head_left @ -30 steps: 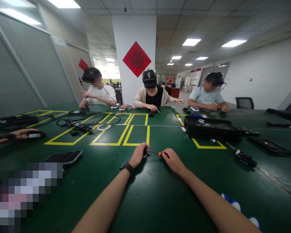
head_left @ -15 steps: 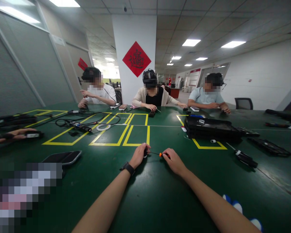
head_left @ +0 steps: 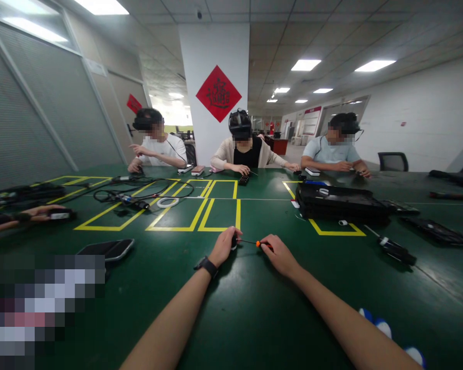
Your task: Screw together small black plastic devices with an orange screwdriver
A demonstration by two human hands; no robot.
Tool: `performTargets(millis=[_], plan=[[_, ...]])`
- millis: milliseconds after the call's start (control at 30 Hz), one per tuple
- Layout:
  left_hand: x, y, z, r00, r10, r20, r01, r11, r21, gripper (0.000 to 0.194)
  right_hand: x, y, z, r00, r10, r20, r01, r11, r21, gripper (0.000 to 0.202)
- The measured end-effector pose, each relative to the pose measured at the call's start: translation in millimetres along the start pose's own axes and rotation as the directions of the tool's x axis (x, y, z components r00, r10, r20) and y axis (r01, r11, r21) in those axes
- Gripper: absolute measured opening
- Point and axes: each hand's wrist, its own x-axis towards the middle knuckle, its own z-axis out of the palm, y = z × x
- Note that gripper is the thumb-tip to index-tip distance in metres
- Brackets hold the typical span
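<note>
Fingers of my left hand (head_left: 224,246) are wrapped round a small dark object (head_left: 234,241), mostly hidden by the hand, with a pale face at its lower end. In my right hand (head_left: 280,254) is a screwdriver (head_left: 259,243) with an orange and black handle, gripped between thumb and fingers. Its thin shaft points left, and the tip reaches the dark object; whether it sits in a screw is too small to tell. Both hands are low over the green table (head_left: 235,318). A dark watch sits on my left wrist.
A black tool case (head_left: 341,203) lies ahead to the right, near a black-handled tool (head_left: 397,252). Cables (head_left: 129,199) and a white ring (head_left: 167,203) are on the left, with a dark phone-like slab (head_left: 108,250) nearer. Three people sit opposite; another person's hand (head_left: 42,211) is at left.
The whole view has shifted slightly, things appearing a little further right. Both my hands keep the same grips, and the screwdriver still points at the dark object.
</note>
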Motion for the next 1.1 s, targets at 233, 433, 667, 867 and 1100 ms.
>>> performTargets(millis=[233,433,667,867,1100], plan=[[1.0,0.2,0.1,1.0,-0.016,0.006,0.016,1.0,-0.008,0.052,-1.5,-0.6,-1.9,1.0,0.015,0.011,-0.015,1.0,0.012,0.015],[0.6,1.4,1.4,1.0,-0.013,0.0,0.013,1.0,-0.02,0.052,-0.8,0.4,-0.6,0.999,0.034,-0.001,-0.034,0.999,0.026,0.019],[0.5,3.3,1.3,1.0,-0.014,-0.004,0.014,0.999,-0.039,0.052,0.2,2.1,-0.6,1.0,0.007,0.005,-0.007,1.0,-0.013,0.018],[0.6,1.7,1.1,1.0,-0.013,0.003,0.014,0.998,-0.054,0.05,-1.3,3.0,1.1,1.0,0.006,0.006,-0.006,1.0,0.027,0.019],[1.6,0.4,1.6,0.999,-0.053,0.0,0.053,0.997,-0.052,0.052,-0.1,5.1,1.8,1.0,0.013,-0.013,-0.013,1.0,0.007,0.02]])
